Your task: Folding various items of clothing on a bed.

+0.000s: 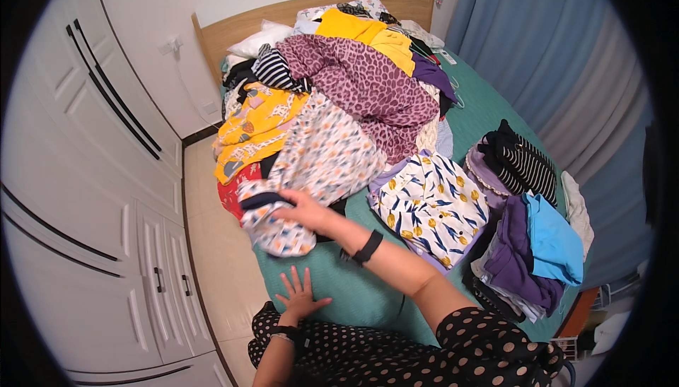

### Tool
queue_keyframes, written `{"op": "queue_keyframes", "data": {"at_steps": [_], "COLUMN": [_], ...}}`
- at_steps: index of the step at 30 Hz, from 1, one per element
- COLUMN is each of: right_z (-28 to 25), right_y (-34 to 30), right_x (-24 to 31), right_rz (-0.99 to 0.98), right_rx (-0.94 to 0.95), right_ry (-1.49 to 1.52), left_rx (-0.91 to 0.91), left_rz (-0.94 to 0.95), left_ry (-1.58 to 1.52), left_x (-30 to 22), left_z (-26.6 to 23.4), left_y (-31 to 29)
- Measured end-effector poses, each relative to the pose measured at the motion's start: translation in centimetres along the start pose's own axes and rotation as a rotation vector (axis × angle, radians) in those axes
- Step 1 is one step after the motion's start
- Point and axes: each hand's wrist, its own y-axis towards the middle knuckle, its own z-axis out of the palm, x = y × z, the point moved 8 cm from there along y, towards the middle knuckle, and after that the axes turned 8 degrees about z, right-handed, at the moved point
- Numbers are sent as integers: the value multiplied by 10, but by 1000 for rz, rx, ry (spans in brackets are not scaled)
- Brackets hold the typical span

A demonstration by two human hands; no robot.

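My right hand (308, 212) is closed on the near end of a white garment (329, 147) printed with small orange and blue shapes. A dark navy band on that garment shows beside my fingers; its exact kind is unclear. The rest of it stretches away over the clothes heap and looks smeared by motion. My left hand (300, 301), fingers spread and holding nothing, is over the green bedsheet (353, 281) near the bed's front edge. Right of my right forearm lies a folded white shirt (431, 207) with yellow tulips.
Beyond lie a pink leopard-print cloth (368, 83), a yellow giraffe-print garment (258, 129) and a plain yellow garment (353, 30). Folded stacks with a blue garment (555, 238) and a striped black one (520, 164) sit at right. A white wardrobe (106, 175) stands left; blue curtains (523, 33) hang right.
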Motion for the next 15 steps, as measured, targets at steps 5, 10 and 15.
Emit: {"op": "queue_keyframes", "data": {"at_steps": [5, 10, 15], "right_z": [142, 183, 190], "right_y": [-102, -188, -218], "right_x": [62, 67, 56], "right_rz": [85, 70, 161], "right_rx": [480, 683, 490], "right_ry": [8, 29, 143], "left_rx": [-178, -94, -307], "left_rz": [314, 289, 467], "left_ry": [-350, -1167, -1316], "left_x": [5, -14, -36], "left_z": [-13, -28, -72], "left_y": [-55, -163, -216]}}
